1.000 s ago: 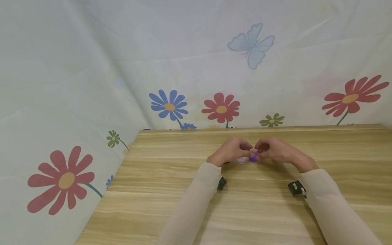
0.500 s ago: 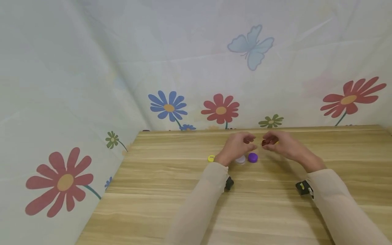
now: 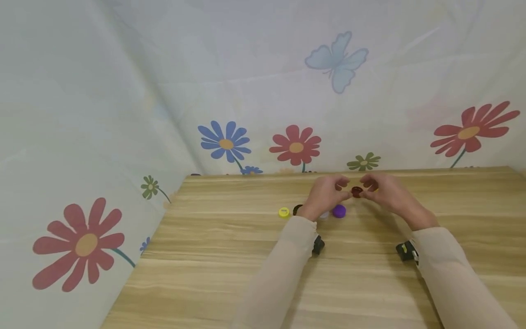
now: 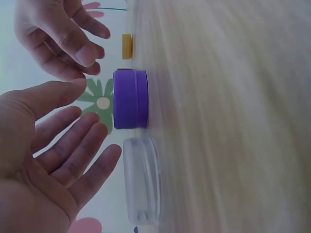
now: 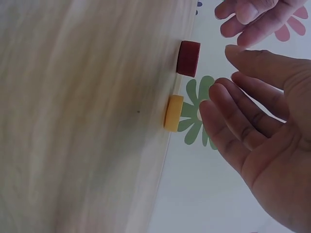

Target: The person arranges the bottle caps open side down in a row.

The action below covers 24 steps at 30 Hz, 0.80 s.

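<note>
A dark red cap (image 3: 356, 192) stands on the table between my two hands. My left hand (image 3: 326, 195), fingers relaxed and holding nothing, is just left of it. On its right, my right hand (image 3: 387, 195) curves loosely with nothing in its grasp. The right wrist view shows the red cap (image 5: 188, 58) on the wood, apart from the fingers, with an orange-yellow cap (image 5: 174, 113) beside it. In the left wrist view a purple cap (image 4: 130, 99) and a clear lid (image 4: 142, 180) sit near my left fingers.
Left of the hands, a yellow cap (image 3: 284, 212) and a partly hidden black cap (image 3: 297, 209) lie on the wooden table (image 3: 213, 256). A white flowered cloth (image 3: 255, 100) hangs behind the table's back edge.
Both hands have moved away from the purple cap, towards the back right. The dark red cap, near the right fingers half a second ago, now shows between the hands. My left hand has shifted right.
</note>
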{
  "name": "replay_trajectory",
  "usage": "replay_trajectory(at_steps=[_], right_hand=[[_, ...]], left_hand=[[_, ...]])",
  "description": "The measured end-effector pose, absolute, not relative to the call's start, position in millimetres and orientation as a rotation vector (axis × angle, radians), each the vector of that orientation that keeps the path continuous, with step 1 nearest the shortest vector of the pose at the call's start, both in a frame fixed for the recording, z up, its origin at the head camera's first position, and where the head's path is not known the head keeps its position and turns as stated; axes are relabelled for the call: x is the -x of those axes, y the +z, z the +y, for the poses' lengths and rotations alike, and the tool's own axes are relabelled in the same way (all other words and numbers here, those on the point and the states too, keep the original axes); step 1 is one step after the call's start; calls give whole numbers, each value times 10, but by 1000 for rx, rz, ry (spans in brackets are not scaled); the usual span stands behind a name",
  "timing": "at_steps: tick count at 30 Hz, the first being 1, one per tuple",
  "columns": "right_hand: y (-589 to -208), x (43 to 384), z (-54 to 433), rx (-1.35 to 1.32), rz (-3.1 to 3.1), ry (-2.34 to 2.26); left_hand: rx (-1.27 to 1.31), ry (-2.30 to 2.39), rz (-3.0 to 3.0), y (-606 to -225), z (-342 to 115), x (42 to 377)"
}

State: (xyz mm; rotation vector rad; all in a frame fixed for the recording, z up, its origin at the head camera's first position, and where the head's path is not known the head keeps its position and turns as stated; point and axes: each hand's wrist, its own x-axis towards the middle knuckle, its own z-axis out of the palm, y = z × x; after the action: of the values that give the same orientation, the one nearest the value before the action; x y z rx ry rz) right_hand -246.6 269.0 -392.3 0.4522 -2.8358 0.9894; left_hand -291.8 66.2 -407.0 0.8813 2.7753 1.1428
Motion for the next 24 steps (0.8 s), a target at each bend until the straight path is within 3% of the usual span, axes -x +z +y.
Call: replay_trajectory(at_steps=[24], right_hand=[[-3991, 2580, 2675, -496, -2879, 906]], left_hand=[[-832, 1003, 2760, -4098, 812, 2953]])
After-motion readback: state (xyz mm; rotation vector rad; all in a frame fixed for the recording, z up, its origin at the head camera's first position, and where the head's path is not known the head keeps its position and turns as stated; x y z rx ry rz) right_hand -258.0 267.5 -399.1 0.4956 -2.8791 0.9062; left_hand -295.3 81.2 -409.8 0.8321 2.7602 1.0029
